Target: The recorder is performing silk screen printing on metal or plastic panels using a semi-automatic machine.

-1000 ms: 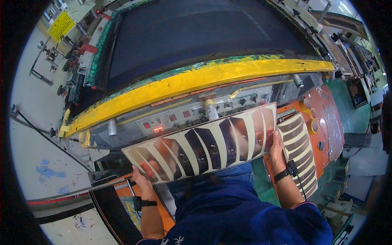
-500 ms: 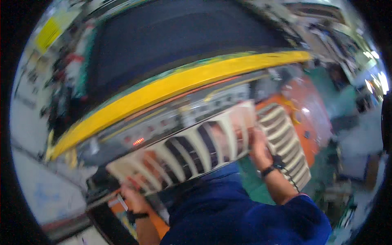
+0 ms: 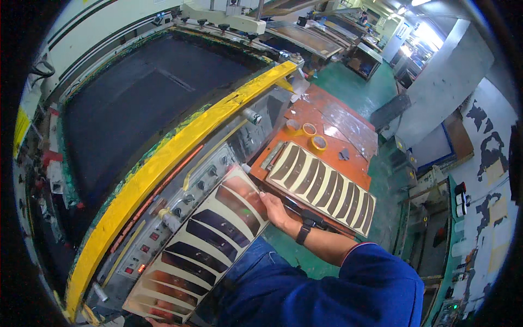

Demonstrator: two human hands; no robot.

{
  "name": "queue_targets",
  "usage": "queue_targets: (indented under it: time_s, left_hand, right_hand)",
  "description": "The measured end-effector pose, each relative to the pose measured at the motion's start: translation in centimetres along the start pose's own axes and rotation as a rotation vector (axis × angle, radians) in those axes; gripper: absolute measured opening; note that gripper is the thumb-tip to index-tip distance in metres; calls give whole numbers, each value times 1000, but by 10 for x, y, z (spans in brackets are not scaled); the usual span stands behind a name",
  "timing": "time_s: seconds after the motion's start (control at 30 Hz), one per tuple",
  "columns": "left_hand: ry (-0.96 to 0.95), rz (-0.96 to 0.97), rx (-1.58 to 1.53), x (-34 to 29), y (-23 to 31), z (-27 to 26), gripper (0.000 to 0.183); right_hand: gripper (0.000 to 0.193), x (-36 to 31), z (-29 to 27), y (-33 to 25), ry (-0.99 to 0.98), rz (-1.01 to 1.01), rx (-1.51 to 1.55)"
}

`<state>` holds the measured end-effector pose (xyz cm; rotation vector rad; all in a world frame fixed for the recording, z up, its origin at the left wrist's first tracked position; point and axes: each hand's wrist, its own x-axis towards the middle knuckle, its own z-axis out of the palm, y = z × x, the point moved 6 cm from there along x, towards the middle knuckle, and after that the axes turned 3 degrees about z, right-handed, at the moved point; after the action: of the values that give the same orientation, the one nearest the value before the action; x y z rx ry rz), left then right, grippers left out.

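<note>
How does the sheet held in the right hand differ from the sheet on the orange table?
The held sheet has its edge in the right hand, while the other sheet lies on the orange table. The held sheet's strips look shiny, from near-black to coppery; the other sheet's strips look more evenly brown.

Both are long sheets with a row of curved strips on a cream background.

Long cream sheet (image 3: 202,248), row of curved mirror-like strips (image 3: 213,238), dark and coppery, slanting up from lower left
</note>
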<state>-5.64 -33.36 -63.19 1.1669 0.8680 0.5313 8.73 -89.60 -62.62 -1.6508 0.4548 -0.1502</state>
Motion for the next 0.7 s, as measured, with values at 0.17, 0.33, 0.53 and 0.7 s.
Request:
queue_targets:
  time_s: [0.17, 0.33, 0.53, 0.7]
  left_hand:
    - [45, 5, -24, -4, 4, -24, 37]
    - [-35, -132, -188, 20, -33, -57, 39]
    - [127, 39, -62, 42, -33, -78, 35]
    - [95, 14, -93, 19, -10, -67, 41]
  right_hand:
    - [45, 20, 19, 26, -93, 4, 43]
    - [40, -3, 13, -14, -156, -148, -145]
    - [36, -1, 9, 24, -246, -141, -141]
    - [35, -19, 12, -38, -219, -307, -476]
